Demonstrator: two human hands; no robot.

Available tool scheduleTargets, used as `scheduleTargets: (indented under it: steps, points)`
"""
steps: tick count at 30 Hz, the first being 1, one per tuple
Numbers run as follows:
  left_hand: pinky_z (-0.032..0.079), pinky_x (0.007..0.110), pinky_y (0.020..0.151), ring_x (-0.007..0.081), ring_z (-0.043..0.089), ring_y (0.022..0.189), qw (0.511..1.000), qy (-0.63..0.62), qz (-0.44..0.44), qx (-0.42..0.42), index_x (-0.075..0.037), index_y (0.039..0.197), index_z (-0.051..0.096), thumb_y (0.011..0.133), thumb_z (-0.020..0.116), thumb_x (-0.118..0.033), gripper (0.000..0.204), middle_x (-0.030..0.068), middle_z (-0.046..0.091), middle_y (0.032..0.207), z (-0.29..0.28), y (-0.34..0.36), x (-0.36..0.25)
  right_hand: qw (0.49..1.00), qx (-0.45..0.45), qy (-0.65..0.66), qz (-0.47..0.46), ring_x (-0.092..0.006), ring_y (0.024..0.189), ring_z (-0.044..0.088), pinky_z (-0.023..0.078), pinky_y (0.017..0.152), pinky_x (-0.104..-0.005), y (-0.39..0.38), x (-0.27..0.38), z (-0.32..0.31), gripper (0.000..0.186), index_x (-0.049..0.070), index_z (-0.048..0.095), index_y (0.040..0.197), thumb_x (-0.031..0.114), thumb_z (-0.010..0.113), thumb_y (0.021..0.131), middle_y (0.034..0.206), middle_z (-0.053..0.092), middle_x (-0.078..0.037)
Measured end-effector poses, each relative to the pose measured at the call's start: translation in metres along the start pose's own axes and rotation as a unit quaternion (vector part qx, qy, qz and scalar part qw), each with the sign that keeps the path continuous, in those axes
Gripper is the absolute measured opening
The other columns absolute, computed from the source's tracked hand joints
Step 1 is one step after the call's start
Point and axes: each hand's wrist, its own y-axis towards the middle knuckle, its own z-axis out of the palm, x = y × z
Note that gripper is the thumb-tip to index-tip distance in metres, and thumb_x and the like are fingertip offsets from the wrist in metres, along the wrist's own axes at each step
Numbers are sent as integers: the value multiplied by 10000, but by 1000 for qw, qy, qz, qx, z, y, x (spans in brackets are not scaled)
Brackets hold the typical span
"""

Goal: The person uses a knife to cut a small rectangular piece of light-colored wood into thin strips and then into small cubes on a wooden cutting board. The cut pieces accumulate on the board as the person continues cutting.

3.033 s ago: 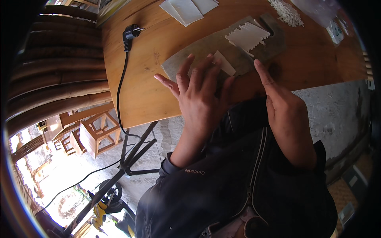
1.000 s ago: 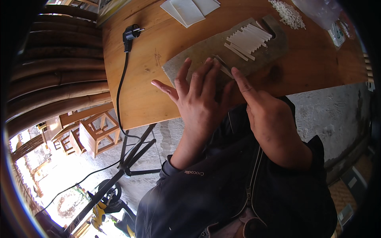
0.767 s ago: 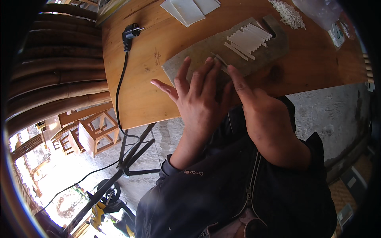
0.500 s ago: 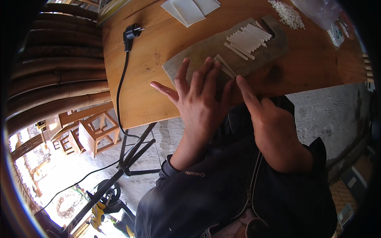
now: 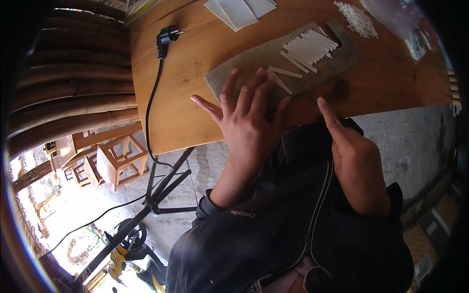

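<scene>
Left hand [image 5: 249,117] open, spread over one grey board [image 5: 264,57]; right hand [image 5: 356,151], index out, grip cannot tell. On board: one pale strip [image 5: 287,73] beside left hand, two loose strips [image 5: 292,62] near piled row [image 5: 310,45]. Versus half-second ago: right hand farther right, strip angled outward.

Small makeshift workshop, semi-open; could be part of a home, can't tell. Evidence: wooden counter [image 5: 168,107] with pale strips [image 5: 309,47] on a grey board [image 5: 348,52], bamboo-pole wall [image 5: 78,89], rough concrete floor [image 5: 398,144], wooden stools [image 5: 108,168], apparent motorbike [image 5: 117,260] by a bright opening [image 5: 61,207].
</scene>
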Motion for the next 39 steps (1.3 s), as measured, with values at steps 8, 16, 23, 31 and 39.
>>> scheduleTargets:
  steps: [8, 16, 23, 31, 39]
  points:
    - [-97, 700, 1228, 266, 491, 1432, 1000, 2, -1, -18, -204, 1235, 749, 815, 867, -361, 464, -43, 708, 1332, 3, -2, 1, 996, -12, 72, -51, -290, 666, 641, 563, 646, -416, 17, 5, 0, 824, 203, 393, 1627, 1, 691, 885, 760, 573, -121]
    - [-107, 688, 1235, 264, 487, 1437, 1000, 2, 2, -18, -200, 1238, 749, 798, 878, -351, 482, -50, 708, 1327, 5, -3, 4, 995, 12, 91, -46, -357, 746, 635, 524, 717, -473, 37, 14, 8, 770, 186, 451, 1597, -90, 618, 898, 870, 619, -203]
    - [-105, 694, 1233, 270, 483, 1440, 1000, 1, -4, -11, -199, 1239, 750, 791, 880, -341, 487, -59, 705, 1325, 2, -3, 3, 998, 24, 38, -42, -341, 698, 618, 515, 677, -474, 39, 16, 1, 756, 234, 467, 1591, -53, 628, 911, 792, 558, -165]
    - [-104, 706, 1229, 271, 472, 1447, 1000, 4, -3, -8, -203, 1249, 745, 774, 890, -345, 516, -63, 690, 1346, 2, -2, 3, 996, 9, -23, -89, -298, 614, 662, 581, 595, -400, 39, 7, 8, 783, 184, 405, 1623, 12, 635, 895, 789, 583, -128]
    - [-82, 724, 1225, 270, 473, 1443, 1000, 11, -4, -10, -222, 1250, 743, 781, 895, -353, 510, -61, 689, 1339, 3, -3, 3, 996, 35, -18, -80, -289, 597, 650, 559, 572, -410, 18, -2, 3, 834, 178, 399, 1627, -41, 640, 859, 776, 567, -128]
